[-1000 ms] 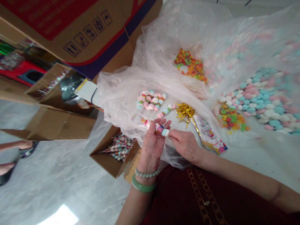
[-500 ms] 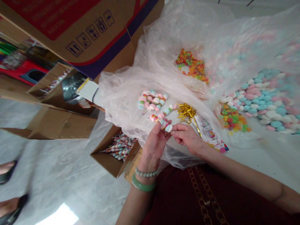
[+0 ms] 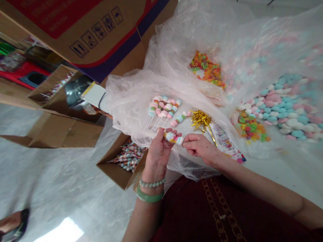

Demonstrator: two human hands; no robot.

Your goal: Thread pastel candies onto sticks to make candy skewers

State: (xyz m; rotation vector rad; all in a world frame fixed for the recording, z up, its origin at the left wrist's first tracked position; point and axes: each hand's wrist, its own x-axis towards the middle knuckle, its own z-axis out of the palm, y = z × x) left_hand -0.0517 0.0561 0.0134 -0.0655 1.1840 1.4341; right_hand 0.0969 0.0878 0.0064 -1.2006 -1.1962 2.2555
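Observation:
My left hand [image 3: 159,149], with a green bangle and beads at the wrist, holds a candy skewer [image 3: 173,137] in a printed wrapper. My right hand [image 3: 198,146] pinches the skewer's right end, at a white candy. Beyond them several marshmallow skewers [image 3: 165,107] lie side by side on plastic, and a single skewer [image 3: 180,119] lies to their right. Gold twist ties [image 3: 201,120] sit in a bunch beside printed clear bags [image 3: 224,137].
Loose marshmallows [image 3: 282,107] and gummy rings [image 3: 249,126] lie at the right, more rings [image 3: 207,70] farther back. An open carton [image 3: 113,173] of skewers stands below the table; a large carton [image 3: 101,40] is at the upper left. A person's foot [image 3: 12,222] shows at lower left.
My left hand has moved left, and the skewer now lies flatter, more of its wrapped length showing. My right hand has shifted slightly left. One of the two feet has left the view.

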